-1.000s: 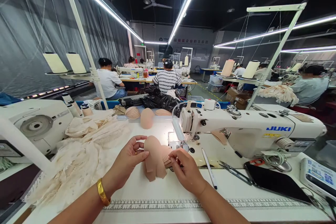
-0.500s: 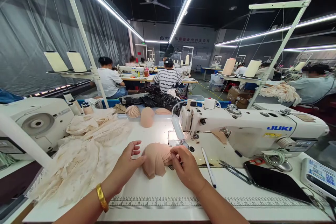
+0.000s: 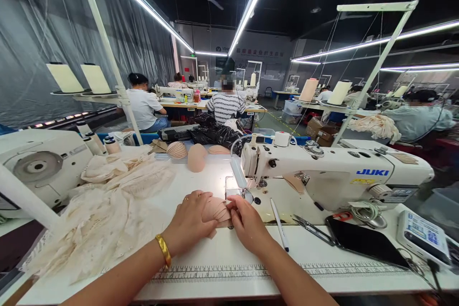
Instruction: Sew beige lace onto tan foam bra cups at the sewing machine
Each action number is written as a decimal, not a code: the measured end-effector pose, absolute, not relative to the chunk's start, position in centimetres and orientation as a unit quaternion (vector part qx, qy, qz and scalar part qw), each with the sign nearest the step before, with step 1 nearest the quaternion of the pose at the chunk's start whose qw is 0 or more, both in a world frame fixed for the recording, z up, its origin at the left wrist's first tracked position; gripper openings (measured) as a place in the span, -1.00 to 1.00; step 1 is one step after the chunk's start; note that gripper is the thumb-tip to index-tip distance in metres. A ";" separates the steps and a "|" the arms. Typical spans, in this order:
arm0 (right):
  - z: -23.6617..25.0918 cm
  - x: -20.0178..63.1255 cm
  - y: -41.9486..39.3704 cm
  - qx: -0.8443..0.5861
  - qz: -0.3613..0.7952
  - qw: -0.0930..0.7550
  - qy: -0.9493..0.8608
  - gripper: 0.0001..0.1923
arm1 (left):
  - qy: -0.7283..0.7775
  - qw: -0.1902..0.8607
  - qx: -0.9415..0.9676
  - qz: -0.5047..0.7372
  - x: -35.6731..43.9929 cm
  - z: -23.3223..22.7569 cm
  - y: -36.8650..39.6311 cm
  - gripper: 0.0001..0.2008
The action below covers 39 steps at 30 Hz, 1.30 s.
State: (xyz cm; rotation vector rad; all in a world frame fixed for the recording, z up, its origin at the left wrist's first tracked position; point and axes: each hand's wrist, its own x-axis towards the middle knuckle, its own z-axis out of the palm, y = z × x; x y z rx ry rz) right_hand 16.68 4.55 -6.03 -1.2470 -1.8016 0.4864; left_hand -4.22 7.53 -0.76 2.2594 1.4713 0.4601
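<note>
A layered bundle of beige bra cup pieces (image 3: 217,210) lies on the white table, just in front of the sewing machine's needle area. My left hand (image 3: 193,215) curves over its left side, fingers on top and thumb along the near edge. At the right edge, my right hand (image 3: 247,222) pinches the pieces between thumb and fingers. Part of the bundle is hidden under the left hand. The white sewing machine (image 3: 322,167) stands just beyond and to the right, its lamp lighting the needle plate. Behind the bundle lies a single beige cup (image 3: 196,158).
Cream lace fabric (image 3: 107,215) is heaped at left. To the right lie a white pen (image 3: 279,224), thread snips (image 3: 313,229) and a black phone (image 3: 364,241). A ruler strip (image 3: 215,273) runs along the front edge. Other people sit at machines farther back.
My left hand has moved right and come down over the cup pieces, which it was beside before. My right hand keeps its pinch at their right edge. The whole view has shifted slightly.
</note>
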 end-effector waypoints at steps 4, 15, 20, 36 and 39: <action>-5.7 17.3 4.7 -0.537 0.211 0.434 -0.692 -0.67 | 0.448 0.242 0.852 0.124 -5.4 0.5 9.1 -0.28; -4.3 17.4 4.1 -0.507 0.264 0.403 -0.715 -0.58 | 0.350 0.258 0.896 0.087 -8.5 0.1 10.5 -0.09; -4.3 17.3 4.1 -0.488 0.275 0.404 -0.723 -0.57 | 0.368 0.264 0.887 0.089 -8.2 0.1 10.4 -0.10; -4.4 17.0 3.4 -0.449 0.245 0.386 -0.768 -0.65 | 0.474 0.265 0.825 0.157 -10.3 -0.8 7.4 -0.16; -5.0 16.9 3.7 -0.444 0.237 0.395 -0.769 -0.71 | 0.473 0.303 0.807 0.183 -10.4 -0.4 7.3 -0.29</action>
